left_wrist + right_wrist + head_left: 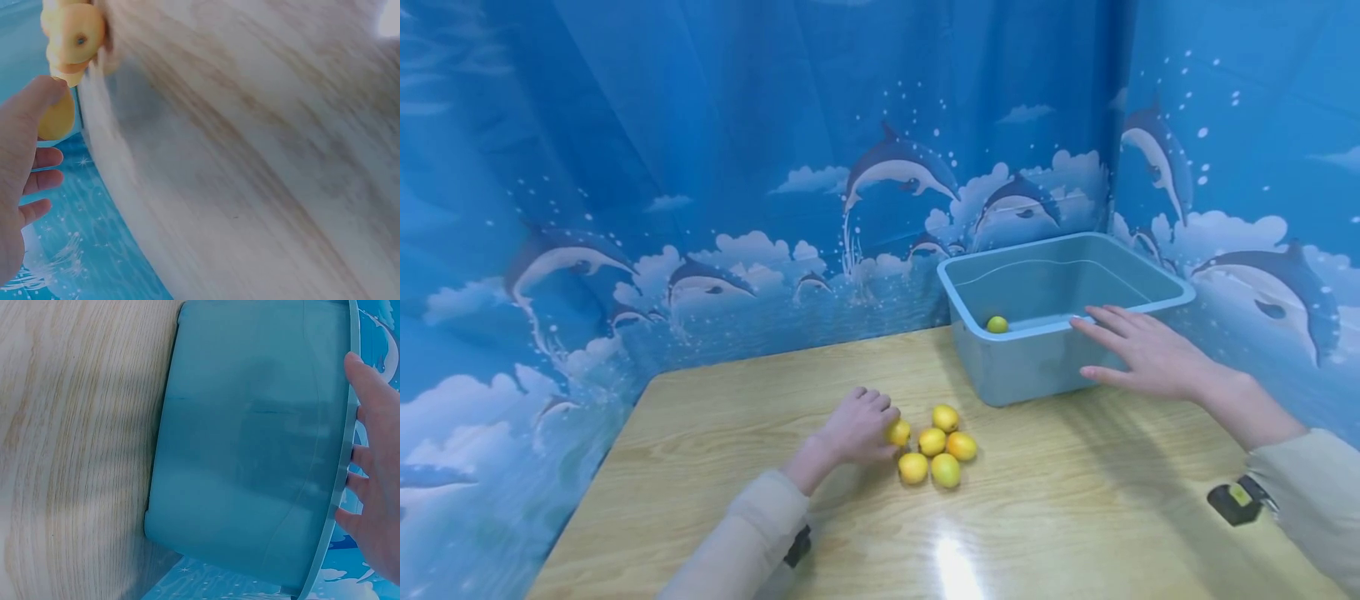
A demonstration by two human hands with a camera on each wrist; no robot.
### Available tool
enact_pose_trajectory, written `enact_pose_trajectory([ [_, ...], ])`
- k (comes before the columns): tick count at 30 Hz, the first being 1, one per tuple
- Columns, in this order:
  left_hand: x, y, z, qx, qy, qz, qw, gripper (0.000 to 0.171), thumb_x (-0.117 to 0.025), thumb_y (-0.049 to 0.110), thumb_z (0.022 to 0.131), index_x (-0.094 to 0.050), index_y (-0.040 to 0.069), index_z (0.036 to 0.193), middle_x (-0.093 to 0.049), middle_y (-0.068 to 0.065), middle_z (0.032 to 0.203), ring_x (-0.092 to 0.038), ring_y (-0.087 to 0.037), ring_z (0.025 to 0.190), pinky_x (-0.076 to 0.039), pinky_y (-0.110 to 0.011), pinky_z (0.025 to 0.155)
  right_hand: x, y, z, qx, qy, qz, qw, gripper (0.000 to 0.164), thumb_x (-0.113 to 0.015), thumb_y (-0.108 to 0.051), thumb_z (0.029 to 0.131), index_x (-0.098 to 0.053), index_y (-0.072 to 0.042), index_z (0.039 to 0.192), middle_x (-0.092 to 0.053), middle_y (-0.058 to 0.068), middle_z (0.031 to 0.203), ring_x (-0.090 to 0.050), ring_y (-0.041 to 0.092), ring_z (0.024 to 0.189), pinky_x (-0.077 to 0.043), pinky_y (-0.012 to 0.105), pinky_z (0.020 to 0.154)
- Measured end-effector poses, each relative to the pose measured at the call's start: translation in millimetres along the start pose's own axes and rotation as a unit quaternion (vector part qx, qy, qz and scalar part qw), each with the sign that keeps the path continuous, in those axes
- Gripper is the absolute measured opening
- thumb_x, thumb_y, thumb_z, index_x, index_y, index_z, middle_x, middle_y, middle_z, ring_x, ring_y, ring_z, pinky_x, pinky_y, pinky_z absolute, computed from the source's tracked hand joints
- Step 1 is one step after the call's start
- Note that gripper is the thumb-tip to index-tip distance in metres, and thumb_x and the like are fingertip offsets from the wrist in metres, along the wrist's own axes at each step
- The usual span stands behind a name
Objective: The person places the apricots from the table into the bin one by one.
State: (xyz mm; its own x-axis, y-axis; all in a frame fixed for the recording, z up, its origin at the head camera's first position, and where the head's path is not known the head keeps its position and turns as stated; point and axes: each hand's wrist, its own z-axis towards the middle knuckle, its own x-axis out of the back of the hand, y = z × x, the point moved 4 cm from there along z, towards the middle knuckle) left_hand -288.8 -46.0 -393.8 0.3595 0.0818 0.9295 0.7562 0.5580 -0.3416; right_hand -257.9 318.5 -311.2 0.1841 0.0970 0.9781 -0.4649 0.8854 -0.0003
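Observation:
At the left end of a small cluster of yellow fruits [932, 442], my left hand [857, 425] pinches one yellow fruit [898, 432]. The left wrist view shows its thumb [45, 94] against that yellow fruit [58, 119], the other fingers slightly bent below. The fruits are small, rounded and citrus-like, some tinged orange, one greenish. My right hand [1150, 350] is held over the near rim of a blue-grey plastic bin [1030, 367], fingers spread and holding nothing. Inside the bin, near its left wall, lies a yellow-green fruit [997, 324].
The bin stands at the back right of a wood-grain table [715, 467], against the curtain. A blue dolphin-print curtain [737, 167] borders the table's back and sides. Dark wrist devices [1236, 502] are worn at both sleeves.

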Motion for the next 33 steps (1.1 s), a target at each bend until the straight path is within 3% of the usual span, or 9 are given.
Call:
enact_pose_trajectory([
  [13,22.3,-8.3,9.7,0.007,0.057,-0.008,0.9983,0.033,-0.064,0.046,0.077,-0.059,0.016,0.088,-0.047,0.004,0.077,-0.047,-0.015,0.074,-0.041,-0.035,0.074,-0.2,-0.8,0.1,-0.001,-0.001,0.004,1.0,0.074,-0.055,-0.05,0.088,-0.032,-0.008,0.144,-0.029,0.026,0.143,-0.025,0.047,0.129,-0.021,0.06,0.099],
  [21,37.6,-14.3,16.4,0.02,0.07,-0.014,0.9973,0.036,-0.066,0.048,0.077,-0.061,0.014,0.09,-0.05,0.003,0.078,-0.047,-0.015,0.074,-0.043,-0.037,0.078,-0.2,-1.1,-1.1,-0.005,0.001,0.007,1.0,0.073,-0.056,-0.05,0.088,-0.032,-0.009,0.144,-0.029,0.026,0.143,-0.024,0.047,0.129,-0.021,0.06,0.099],
  [33,49.6,-18.3,29.9,0.016,0.117,0.009,0.9929,0.034,-0.062,0.05,0.078,-0.061,0.017,0.083,-0.049,0.004,0.073,-0.046,-0.016,0.069,-0.043,-0.037,0.078,-0.5,0.5,-0.5,-0.001,0.008,0.003,1.0,0.073,-0.056,-0.05,0.087,-0.033,-0.009,0.143,-0.03,0.026,0.143,-0.026,0.047,0.128,-0.022,0.059,0.099],
])
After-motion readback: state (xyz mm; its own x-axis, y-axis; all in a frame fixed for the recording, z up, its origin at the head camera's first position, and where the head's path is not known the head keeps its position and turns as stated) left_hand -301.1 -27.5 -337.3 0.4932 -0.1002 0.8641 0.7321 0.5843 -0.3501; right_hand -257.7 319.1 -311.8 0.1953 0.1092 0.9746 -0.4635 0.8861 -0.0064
